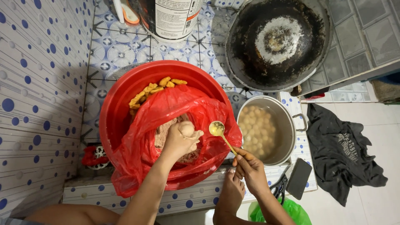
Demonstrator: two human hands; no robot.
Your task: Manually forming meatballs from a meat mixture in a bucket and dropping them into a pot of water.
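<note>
My left hand is clenched over the meat paste inside a red plastic bag, squeezing a round ball of paste up between thumb and finger. My right hand holds a gold spoon by its handle, with the bowl of the spoon just right of the ball. The bag lies in a red basin, which also holds yellow fried pieces. To the right stands a steel pot of cloudy water with several pale balls in it.
A blackened wok leans behind the pot. A white bucket stands at the back. Scissors and a black flat object lie on the tiled ledge. A dark cloth lies on the floor; a green bag sits below.
</note>
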